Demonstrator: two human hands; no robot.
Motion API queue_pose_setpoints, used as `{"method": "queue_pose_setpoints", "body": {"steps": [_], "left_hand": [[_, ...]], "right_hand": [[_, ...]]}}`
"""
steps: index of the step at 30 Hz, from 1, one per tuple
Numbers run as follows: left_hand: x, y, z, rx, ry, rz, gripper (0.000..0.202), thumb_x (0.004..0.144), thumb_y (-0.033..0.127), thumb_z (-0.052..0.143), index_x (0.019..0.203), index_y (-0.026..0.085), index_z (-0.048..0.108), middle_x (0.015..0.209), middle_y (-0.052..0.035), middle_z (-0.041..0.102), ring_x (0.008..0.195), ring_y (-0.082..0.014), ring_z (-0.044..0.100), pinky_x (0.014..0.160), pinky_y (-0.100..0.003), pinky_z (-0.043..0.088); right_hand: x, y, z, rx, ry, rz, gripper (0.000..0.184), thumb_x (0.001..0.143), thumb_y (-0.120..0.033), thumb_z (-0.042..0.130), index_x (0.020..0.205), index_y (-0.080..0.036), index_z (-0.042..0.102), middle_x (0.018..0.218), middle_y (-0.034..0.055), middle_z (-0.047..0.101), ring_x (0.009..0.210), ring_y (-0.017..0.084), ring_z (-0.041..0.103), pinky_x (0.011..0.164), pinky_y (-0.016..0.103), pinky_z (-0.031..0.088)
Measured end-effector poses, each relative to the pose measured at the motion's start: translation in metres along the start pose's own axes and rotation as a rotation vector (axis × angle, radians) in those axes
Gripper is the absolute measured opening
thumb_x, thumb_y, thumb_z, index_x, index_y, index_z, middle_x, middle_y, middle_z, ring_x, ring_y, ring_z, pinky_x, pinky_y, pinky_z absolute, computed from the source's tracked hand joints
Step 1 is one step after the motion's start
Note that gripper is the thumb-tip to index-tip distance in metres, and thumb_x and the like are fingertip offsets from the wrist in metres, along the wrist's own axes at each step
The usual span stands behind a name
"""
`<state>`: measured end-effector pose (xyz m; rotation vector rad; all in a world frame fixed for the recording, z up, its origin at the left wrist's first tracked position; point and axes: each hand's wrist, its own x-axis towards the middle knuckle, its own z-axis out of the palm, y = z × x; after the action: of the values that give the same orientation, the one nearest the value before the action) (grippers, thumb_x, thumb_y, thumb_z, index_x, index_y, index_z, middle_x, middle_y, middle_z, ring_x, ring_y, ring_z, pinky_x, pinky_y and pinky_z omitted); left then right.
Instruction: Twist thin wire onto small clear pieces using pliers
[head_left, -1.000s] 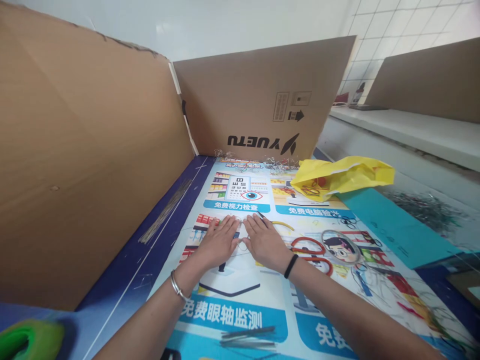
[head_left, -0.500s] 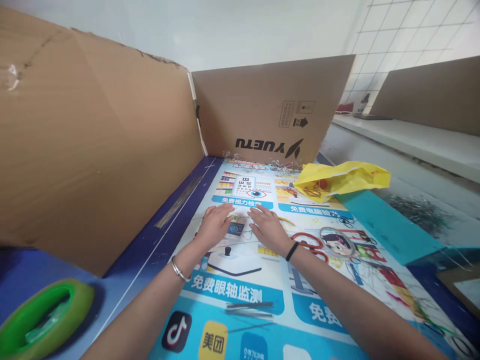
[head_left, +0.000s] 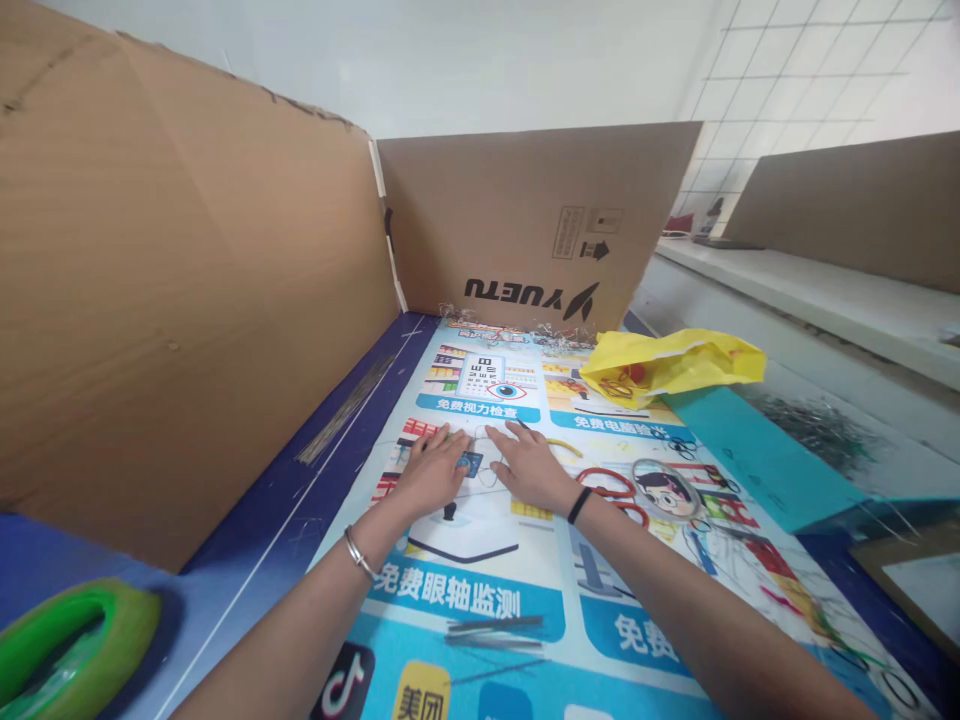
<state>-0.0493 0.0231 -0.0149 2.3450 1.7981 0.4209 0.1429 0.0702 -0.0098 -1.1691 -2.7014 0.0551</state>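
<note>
My left hand (head_left: 433,472) and my right hand (head_left: 529,465) lie flat side by side on a printed poster (head_left: 480,590) that covers the table, fingers stretched forward. Between them on the poster lies a thin wire eyeglass frame (head_left: 487,470), only partly visible. The fingertips of both hands touch or nearly touch it. A silver bangle sits on my left wrist and a black band on my right wrist. Neither hand grips anything that I can see.
Cardboard walls (head_left: 187,290) stand at the left and back. A yellow plastic bag (head_left: 667,363) lies at the back right, red rings (head_left: 607,485) right of my hands. A green tape roll (head_left: 67,640) sits bottom left. Thin metal rods (head_left: 495,632) lie near me.
Both hands stayed flat on the poster around the wire frame, shifting a little forward and back; the view swung slightly.
</note>
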Motion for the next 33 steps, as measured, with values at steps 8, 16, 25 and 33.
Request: {"method": "queue_pose_setpoints", "body": {"steps": [8,16,25,33], "left_hand": [[0.004,0.002,0.002,0.002,0.026,-0.055,0.051,0.079,0.017,0.036,0.130,0.021,0.041,0.137,-0.0042,0.042,0.133,-0.0245,0.022,0.105,-0.047,0.016],[0.007,0.000,0.009,0.019,0.039,-0.080,0.053,0.077,0.013,0.037,0.129,0.023,0.042,0.136,-0.0038,0.044,0.132,-0.0227,0.025,0.104,-0.046,0.019],[0.001,0.003,0.005,0.100,0.041,-0.061,0.053,0.079,0.009,0.034,0.130,0.021,0.041,0.135,-0.0019,0.045,0.130,-0.0198,0.029,0.105,-0.041,0.020],[0.001,0.001,0.005,0.092,0.043,-0.049,0.055,0.078,0.008,0.035,0.131,0.021,0.039,0.137,-0.0019,0.042,0.131,-0.0200,0.026,0.105,-0.041,0.018]], "right_hand": [[0.000,0.006,-0.001,0.037,-0.038,-0.005,0.061,0.083,-0.041,0.040,0.138,-0.017,0.027,0.133,0.0109,0.044,0.129,0.026,0.025,0.100,0.042,0.020],[-0.001,0.004,0.000,0.052,-0.032,0.028,0.065,0.081,-0.040,0.042,0.139,-0.017,0.026,0.134,0.0116,0.042,0.128,0.026,0.024,0.100,0.042,0.019],[-0.001,0.003,-0.006,0.093,-0.051,0.034,0.066,0.080,-0.038,0.042,0.139,-0.016,0.024,0.132,0.0096,0.046,0.127,0.027,0.024,0.099,0.043,0.017],[0.001,0.003,-0.001,0.096,-0.032,0.064,0.065,0.079,-0.037,0.041,0.139,-0.016,0.025,0.131,0.0076,0.046,0.127,0.028,0.025,0.100,0.043,0.016]]}}
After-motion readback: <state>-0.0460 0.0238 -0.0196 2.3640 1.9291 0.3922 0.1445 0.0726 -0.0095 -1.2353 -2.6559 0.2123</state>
